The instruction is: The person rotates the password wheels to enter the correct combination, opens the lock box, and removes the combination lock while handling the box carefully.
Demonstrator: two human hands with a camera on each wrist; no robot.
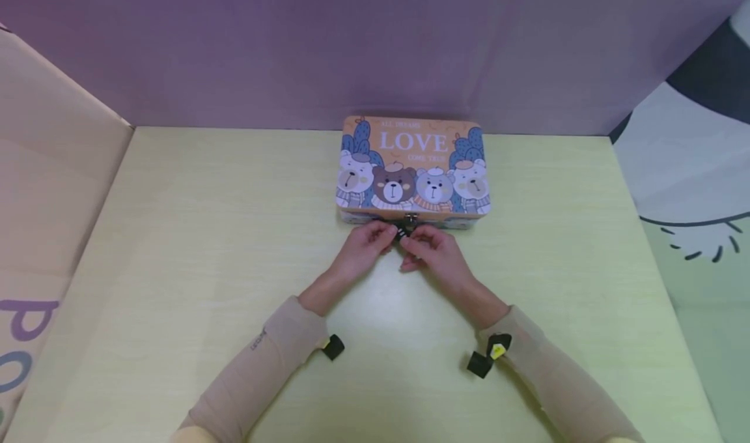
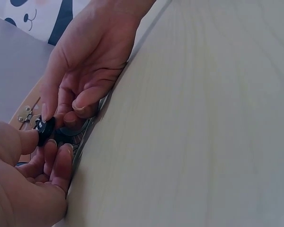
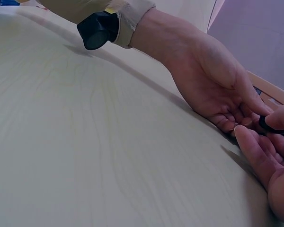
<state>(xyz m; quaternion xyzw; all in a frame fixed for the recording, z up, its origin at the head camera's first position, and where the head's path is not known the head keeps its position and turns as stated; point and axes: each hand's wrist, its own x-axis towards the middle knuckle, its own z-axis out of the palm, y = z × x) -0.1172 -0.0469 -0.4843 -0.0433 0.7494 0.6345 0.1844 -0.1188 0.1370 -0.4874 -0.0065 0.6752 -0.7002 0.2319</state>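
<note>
Against the front of a tin box [image 1: 413, 169] printed with bears and the word LOVE, both hands meet at a small black combination padlock [image 1: 402, 233] with white marks. My left hand [image 1: 363, 251] pinches it from the left between thumb and fingers. From the right, my right hand [image 1: 436, 254] pinches it too. The padlock [image 2: 46, 130] sits just by the box's metal clasp [image 2: 28, 116] in the left wrist view. Fingers hide its shackle, so I cannot tell whether it passes through the clasp. The box lid is down.
The box stands at the back edge of a pale wooden table [image 1: 205, 247], near a purple backdrop [image 1: 281, 52]. Printed panels flank the table left and right. Small black cameras [image 1: 480, 365] are strapped at both wrists.
</note>
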